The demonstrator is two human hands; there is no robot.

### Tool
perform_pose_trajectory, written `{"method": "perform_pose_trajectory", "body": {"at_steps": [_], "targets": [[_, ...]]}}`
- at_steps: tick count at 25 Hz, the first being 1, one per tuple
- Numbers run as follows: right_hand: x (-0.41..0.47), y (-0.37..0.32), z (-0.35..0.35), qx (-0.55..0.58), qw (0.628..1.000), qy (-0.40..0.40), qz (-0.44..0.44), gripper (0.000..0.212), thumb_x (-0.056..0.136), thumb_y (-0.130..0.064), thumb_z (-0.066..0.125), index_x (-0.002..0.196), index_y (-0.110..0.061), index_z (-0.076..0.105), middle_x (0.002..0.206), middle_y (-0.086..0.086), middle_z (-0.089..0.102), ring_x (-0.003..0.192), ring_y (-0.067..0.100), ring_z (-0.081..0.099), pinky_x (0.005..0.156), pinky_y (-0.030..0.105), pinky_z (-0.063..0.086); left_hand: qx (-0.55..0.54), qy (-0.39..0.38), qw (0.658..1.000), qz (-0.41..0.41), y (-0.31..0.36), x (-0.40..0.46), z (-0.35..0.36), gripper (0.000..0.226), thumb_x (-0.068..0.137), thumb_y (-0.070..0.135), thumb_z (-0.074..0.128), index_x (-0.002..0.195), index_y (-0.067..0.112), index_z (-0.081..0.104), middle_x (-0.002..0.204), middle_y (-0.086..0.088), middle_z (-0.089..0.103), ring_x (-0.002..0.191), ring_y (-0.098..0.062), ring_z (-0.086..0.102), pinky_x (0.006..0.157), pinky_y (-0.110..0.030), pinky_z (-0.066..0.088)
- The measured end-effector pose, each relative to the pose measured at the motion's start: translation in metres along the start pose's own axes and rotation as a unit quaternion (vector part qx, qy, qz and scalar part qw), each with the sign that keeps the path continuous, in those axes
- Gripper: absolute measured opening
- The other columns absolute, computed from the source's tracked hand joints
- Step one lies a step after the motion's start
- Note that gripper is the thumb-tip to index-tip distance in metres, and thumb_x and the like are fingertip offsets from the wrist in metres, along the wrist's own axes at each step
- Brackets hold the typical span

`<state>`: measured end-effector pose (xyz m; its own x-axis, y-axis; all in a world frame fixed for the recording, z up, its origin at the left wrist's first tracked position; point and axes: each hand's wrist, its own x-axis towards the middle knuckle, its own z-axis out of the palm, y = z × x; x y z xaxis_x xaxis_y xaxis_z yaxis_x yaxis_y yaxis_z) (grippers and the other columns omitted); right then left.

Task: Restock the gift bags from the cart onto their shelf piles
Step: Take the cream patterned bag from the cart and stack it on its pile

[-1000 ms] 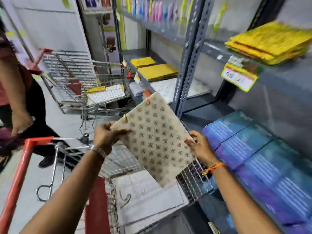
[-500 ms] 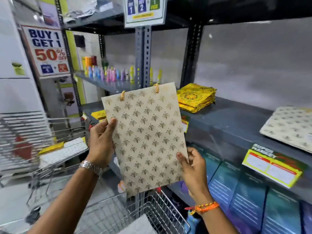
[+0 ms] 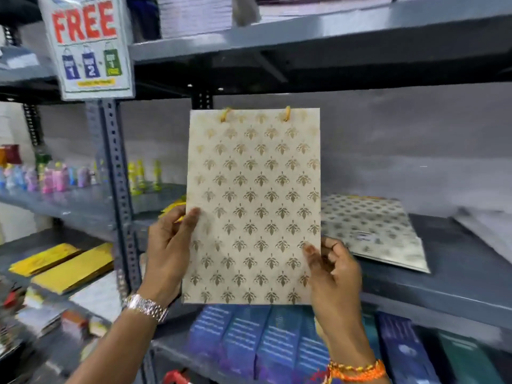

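I hold a flat cream gift bag point(image 3: 253, 206) with a gold leaf pattern and gold cord handles upright in front of the grey shelf point(image 3: 448, 284). My left hand point(image 3: 170, 248) grips its left edge, thumb on the front. My right hand point(image 3: 331, 268) pinches its lower right edge. A pile of matching cream gift bags point(image 3: 371, 231) lies flat on the shelf just right of and behind the held bag. A bit of yellow bags point(image 3: 173, 206) peeks out behind its left edge. The cart is out of view except a red bit point(image 3: 174, 377) at the bottom.
Blue boxes point(image 3: 266, 345) fill the shelf below. Yellow flat packs point(image 3: 63, 267) lie on the lower left shelf, small coloured bottles point(image 3: 55, 176) stand further left. A "FREE" sign point(image 3: 88, 45) hangs on the perforated upright post point(image 3: 116, 189). The upper shelf point(image 3: 304, 31) hangs overhead.
The bag has risen from over the cart and turned upright, now square to the shelf. My view swung right and up, and the matching pile came close behind the bag.
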<state>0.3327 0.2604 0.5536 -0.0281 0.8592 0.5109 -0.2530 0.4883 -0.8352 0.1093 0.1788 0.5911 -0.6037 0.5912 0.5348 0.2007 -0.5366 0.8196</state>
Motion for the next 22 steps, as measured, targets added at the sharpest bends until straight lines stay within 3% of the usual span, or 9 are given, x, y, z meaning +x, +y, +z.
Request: {"method": "perform_pose_trajectory", "body": {"at_steps": [3, 7, 10, 13, 15, 17, 18, 20, 22], "targets": [[0.023, -0.018, -0.037, -0.018, 0.999, 0.051, -0.008, 0.020, 0.096, -0.009, 0.063, 0.095, -0.029, 0.069, 0.091, -0.005, 0.077, 0.083, 0.008, 0.072, 0.070, 0.026, 0.058, 0.013, 0.049, 0.999, 0.003, -0.011, 0.014, 0.050, 0.018, 0.084, 0.031, 0.073, 0.095, 0.016, 0.075, 0.088, -0.006, 0.077, 0.078, -0.021, 0.069, 0.069, -0.035, 0.057], [0.060, -0.036, -0.090, -0.103, 0.991, 0.078, -0.016, 0.043, 0.096, 0.004, 0.054, 0.115, -0.034, 0.062, 0.100, -0.013, 0.072, 0.082, -0.005, 0.067, 0.064, 0.011, 0.052, 0.024, -0.018, 0.999, -0.015, -0.030, 0.041, 0.124, 0.008, 0.084, 0.020, 0.073, 0.085, 0.025, 0.078, 0.075, 0.011, 0.075, 0.062, 0.000, 0.063, 0.058, -0.016, 0.050], [0.086, -0.042, -0.119, -0.181, 0.981, 0.071, -0.014, 0.055, 0.093, 0.011, 0.047, 0.122, -0.031, 0.066, 0.094, -0.018, 0.071, 0.074, -0.012, 0.065, 0.057, 0.004, 0.049, 0.039, -0.072, 0.995, -0.061, -0.040, 0.061, 0.173, 0.020, 0.082, 0.010, 0.074, 0.101, 0.017, 0.079, 0.084, 0.004, 0.076, 0.077, -0.012, 0.069, 0.072, -0.026, 0.057], [0.105, -0.040, -0.137, -0.289, 0.955, 0.072, -0.001, 0.044, 0.091, 0.009, 0.049, 0.115, -0.020, 0.073, 0.089, -0.008, 0.076, 0.062, -0.015, 0.063, 0.053, 0.003, 0.046, 0.105, -0.078, 0.989, -0.068, -0.054, 0.072, 0.206, 0.027, 0.079, 0.009, 0.078, 0.106, 0.008, 0.077, 0.089, -0.004, 0.076, 0.081, -0.016, 0.069, 0.081, -0.032, 0.059], [0.114, -0.033, -0.146, -0.337, 0.939, 0.064, 0.022, 0.032, 0.091, 0.004, 0.050, 0.104, -0.012, 0.074, 0.093, 0.004, 0.078, 0.071, -0.008, 0.069, 0.064, 0.013, 0.054, 0.160, -0.101, 0.979, -0.079, -0.064, 0.073, 0.218, 0.024, 0.080, 0.011, 0.076, 0.103, 0.011, 0.078, 0.091, -0.002, 0.077, 0.076, -0.014, 0.068, 0.074, -0.029, 0.060], [0.117, -0.027, -0.150, -0.366, 0.928, 0.053, 0.043, 0.022, 0.091, -0.002, 0.051, 0.100, -0.001, 0.072, 0.096, 0.013, 0.078, 0.087, 0.020, 0.074, 0.072, 0.028, 0.058, 0.217, -0.129, 0.963, -0.090, -0.072, 0.073, 0.222, 0.021, 0.082, 0.014, 0.074, 0.102, 0.016, 0.078, 0.090, 0.002, 0.076, 0.071, -0.010, 0.067, 0.060, -0.020, 0.054], [0.118, -0.025, -0.151, -0.379, 0.922, 0.051, 0.050, 0.021, 0.091, -0.005, 0.052, 0.100, 0.002, 0.070, 0.096, 0.018, 0.077, 0.090, 0.030, 0.072, 0.069, 0.028, 0.054, 0.243, -0.142, 0.955, -0.089, -0.075, 0.072, 0.222, 0.019, 0.084, 0.015, 0.072, 0.102, 0.017, 0.078, 0.092, 0.002, 0.076, 0.072, -0.010, 0.067, 0.060, -0.018, 0.053], [0.118, -0.024, -0.151, -0.394, 0.915, 0.048, 0.064, 0.023, 0.089, -0.008, 0.052, 0.100, 0.006, 0.068, 0.095, 0.023, 0.074, 0.082, 0.034, 0.071, 0.063, 0.024, 0.046, 0.281, -0.162, 0.943, -0.076, -0.076, 0.070, 0.221, 0.017, 0.086, 0.015, 0.069, 0.101, 0.015, 0.078, 0.093, 0.000, 0.075, 0.082, -0.017, 0.069, 0.073, -0.025, 0.057], [0.116, -0.025, -0.150, -0.404, 0.911, 0.042, 0.072, 0.027, 0.086, -0.008, 0.051, 0.098, 0.010, 0.067, 0.080, 0.018, 0.073, 0.061, 0.023, 0.062, 0.054, 0.022, 0.041, 0.322, -0.168, 0.931, -0.049, -0.074, 0.066, 0.218, 0.015, 0.088, 0.016, 0.067, 0.096, 0.013, 0.079, 0.083, -0.001, 0.072, 0.082, -0.021, 0.069, 0.077, -0.029, 0.058]]}}
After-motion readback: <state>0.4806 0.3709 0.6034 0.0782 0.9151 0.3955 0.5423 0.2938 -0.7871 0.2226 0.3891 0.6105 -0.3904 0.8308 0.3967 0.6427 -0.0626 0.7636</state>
